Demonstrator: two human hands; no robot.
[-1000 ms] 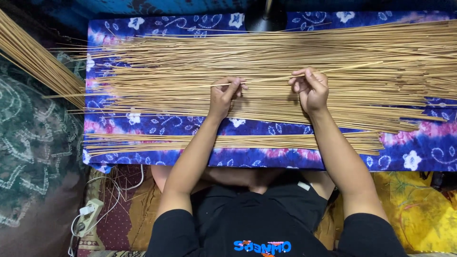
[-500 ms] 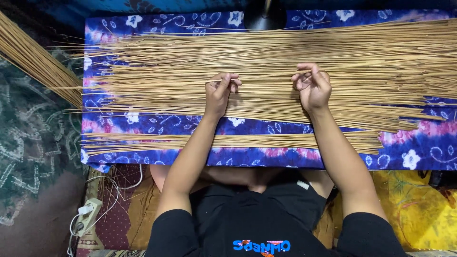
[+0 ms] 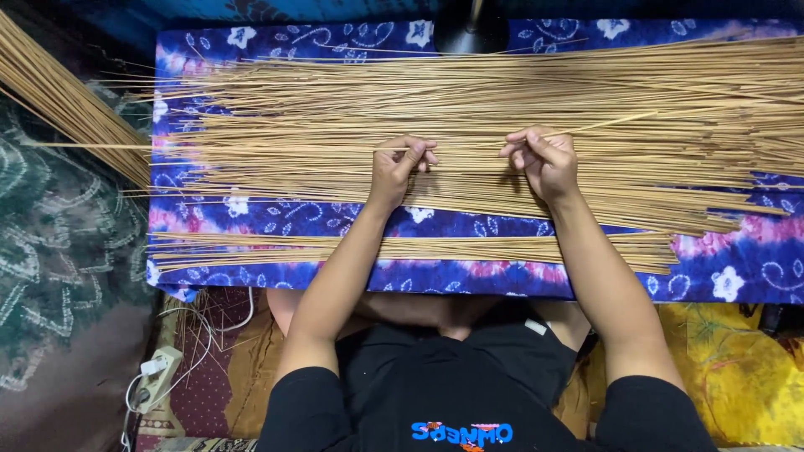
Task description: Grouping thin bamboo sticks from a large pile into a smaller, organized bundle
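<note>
A wide layer of thin tan sticks (image 3: 335, 117) lies crosswise over a blue and pink floral cloth (image 3: 469, 276). My left hand (image 3: 398, 167) rests on the sticks near the middle, thumb and fingers pinched on a single stick that runs off to the left. My right hand (image 3: 543, 159) sits a little to the right, fingers curled and pinching a stick that angles up to the right. A smaller, separate row of sticks (image 3: 335, 249) lies nearer to me on the cloth, under my forearms.
Another bundle of sticks (image 3: 59, 92) slants in from the upper left over a dark green patterned fabric (image 3: 59, 251). A white power strip with cables (image 3: 155, 377) lies on the floor at lower left. Yellow fabric (image 3: 737, 377) is at lower right. A dark round base (image 3: 471, 29) stands at the top.
Both hands have shifted slightly away from me over the sticks, and the fingers of each have closed into a pinch on a stick.
</note>
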